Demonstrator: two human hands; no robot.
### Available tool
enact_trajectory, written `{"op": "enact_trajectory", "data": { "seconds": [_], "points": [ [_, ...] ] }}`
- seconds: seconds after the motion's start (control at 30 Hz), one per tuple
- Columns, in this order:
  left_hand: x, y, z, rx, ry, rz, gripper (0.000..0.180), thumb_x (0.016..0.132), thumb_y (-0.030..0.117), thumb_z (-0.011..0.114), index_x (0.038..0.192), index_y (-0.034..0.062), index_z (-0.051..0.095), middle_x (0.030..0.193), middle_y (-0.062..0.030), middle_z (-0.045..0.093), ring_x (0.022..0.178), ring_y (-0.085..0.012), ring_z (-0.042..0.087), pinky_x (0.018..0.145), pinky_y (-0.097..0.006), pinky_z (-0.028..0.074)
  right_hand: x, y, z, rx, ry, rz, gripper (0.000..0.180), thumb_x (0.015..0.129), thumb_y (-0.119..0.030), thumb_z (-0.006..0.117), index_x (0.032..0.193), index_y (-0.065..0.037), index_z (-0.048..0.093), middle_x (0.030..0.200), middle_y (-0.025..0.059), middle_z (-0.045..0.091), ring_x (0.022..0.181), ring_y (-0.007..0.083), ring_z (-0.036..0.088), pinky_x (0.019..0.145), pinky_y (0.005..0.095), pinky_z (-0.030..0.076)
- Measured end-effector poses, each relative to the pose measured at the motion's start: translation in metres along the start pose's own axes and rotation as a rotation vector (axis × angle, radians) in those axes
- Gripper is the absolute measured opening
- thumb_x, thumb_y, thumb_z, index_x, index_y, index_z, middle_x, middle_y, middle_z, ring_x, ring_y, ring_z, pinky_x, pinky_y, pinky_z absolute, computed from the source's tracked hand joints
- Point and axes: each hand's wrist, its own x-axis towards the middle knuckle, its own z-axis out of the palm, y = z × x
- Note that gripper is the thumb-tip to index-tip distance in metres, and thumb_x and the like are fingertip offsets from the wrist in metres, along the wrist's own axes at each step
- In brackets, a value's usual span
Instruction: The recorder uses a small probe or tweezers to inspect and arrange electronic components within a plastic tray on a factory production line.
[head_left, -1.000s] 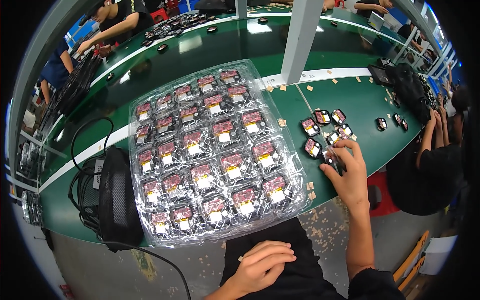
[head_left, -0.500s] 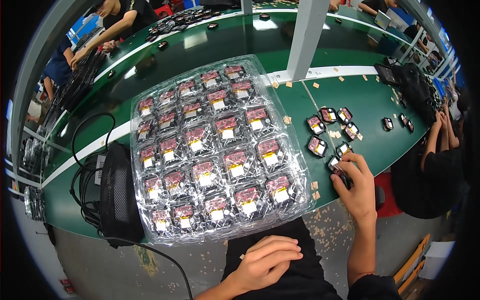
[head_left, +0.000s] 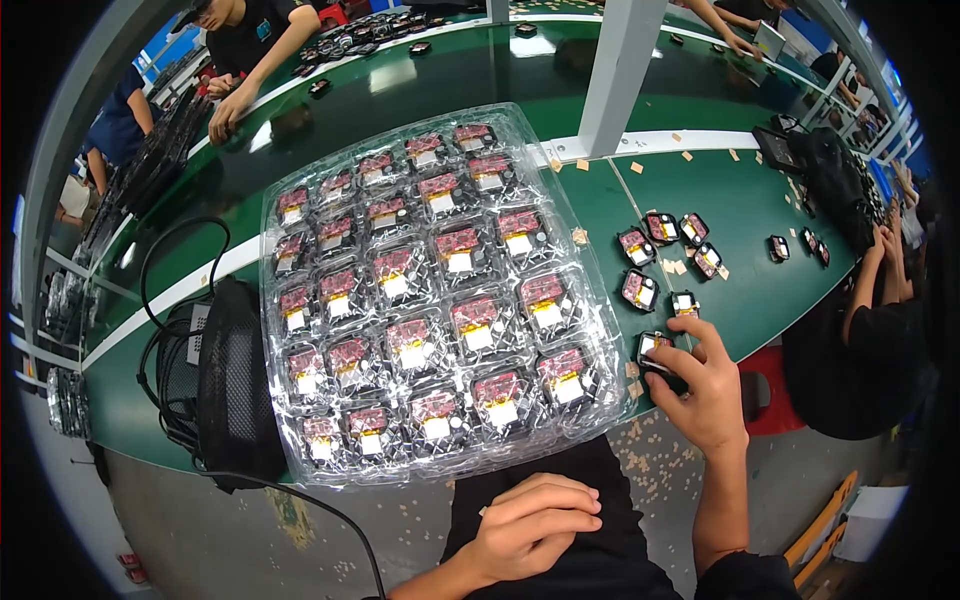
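A clear plastic tray [head_left: 585,255] with several pockets lies on the green table [head_left: 700,210], each pocket holding a small part with red and white patches. My right hand [head_left: 702,385] is at the tray's lower right corner, fingers curled around a small black part [head_left: 655,350] at the table's front edge. My left hand [head_left: 530,525] rests loosely curled on my dark lap below the tray, holding nothing. Several more small black parts [head_left: 662,228] lie loose to the right of the tray.
A black mesh object [head_left: 235,380] with cables sits left of the tray. A grey post [head_left: 620,70] rises behind it. A black bag [head_left: 815,165] lies far right. Other people work across the table and at right. Small tan scraps dot the table.
My right hand has drawn back from the group of loose parts toward the table's front edge with one black part. The left hand stayed on my lap.
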Motion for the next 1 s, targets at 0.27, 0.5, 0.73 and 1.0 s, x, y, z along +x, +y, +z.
{"op": "enact_trajectory", "data": {
  "seconds": [0.27, 0.5, 0.73, 1.0],
  "points": [
    [-0.007, 0.000, 0.002, -0.039, 0.140, -0.056, 0.023, 0.081, -0.008, 0.070, 0.104, -0.0041, 0.068, 0.104, -0.0173, 0.069, 0.097, -0.0296, 0.070, 0.084, -0.036, 0.057, -0.013, -0.013, -0.012, 0.312, 0.065, -0.015, 0.034, 0.068, -0.013, 0.089, 0.091, -0.002, 0.067, 0.100, 0.0150, 0.068, 0.078, 0.0254, 0.071, 0.064, 0.0317, 0.056],
    [-0.014, 0.009, 0.010, -0.450, 0.392, -0.284, 0.064, 0.082, 0.021, 0.082, 0.133, -0.0066, 0.054, 0.135, -0.0206, 0.052, 0.127, -0.0268, 0.053, 0.103, -0.038, 0.047, -0.033, -0.063, 0.000, 0.743, -0.177, -0.252, 0.046, 0.068, -0.020, 0.093, 0.093, -0.005, 0.057, 0.105, 0.0190, 0.071, 0.077, 0.0262, 0.073, 0.062, 0.0301, 0.059],
    [-0.017, 0.010, 0.003, -0.355, 0.425, -0.333, 0.063, 0.082, 0.042, 0.080, 0.119, -0.0029, 0.056, 0.119, -0.0207, 0.061, 0.111, -0.0363, 0.065, 0.099, -0.048, 0.051, -0.038, -0.073, 0.000, 0.771, -0.274, -0.139, 0.060, 0.071, -0.027, 0.091, 0.114, -0.002, 0.058, 0.113, 0.0149, 0.056, 0.078, 0.0202, 0.063, 0.062, 0.0283, 0.055],
    [-0.023, 0.013, 0.000, -0.431, 0.454, -0.322, 0.063, 0.081, 0.037, 0.082, 0.122, -0.0030, 0.054, 0.120, -0.0209, 0.060, 0.114, -0.0390, 0.063, 0.099, -0.050, 0.051, -0.039, -0.074, 0.011, 0.404, -0.050, -0.369, 0.035, 0.068, -0.002, 0.083, 0.101, -0.005, 0.073, 0.083, 0.0025, 0.064, 0.057, 0.0136, 0.059, 0.048, 0.0254, 0.047]
  ]
}}
